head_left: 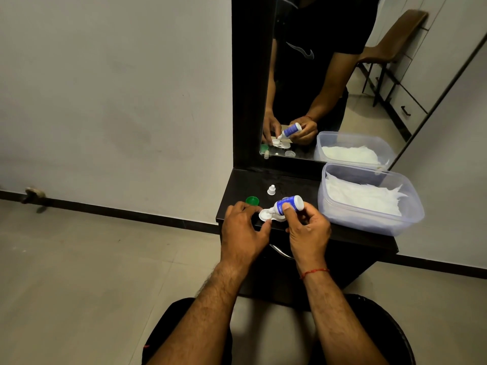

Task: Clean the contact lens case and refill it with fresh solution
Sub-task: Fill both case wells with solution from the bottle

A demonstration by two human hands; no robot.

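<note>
dark vanity top [290, 180]: left hand [242, 230] fingers pinch white lens case [264, 214], right hand [308, 233] fingers grip tilted bottle [288, 202], blue label unreadable.

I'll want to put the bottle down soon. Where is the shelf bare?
Bare shelf lies between the white cap and the tub, and behind both caps, along the mirror. The front edge is crowded: the left hand, case, bottle and right hand sit there, green cap beside them. The tub fills the right end.
</note>
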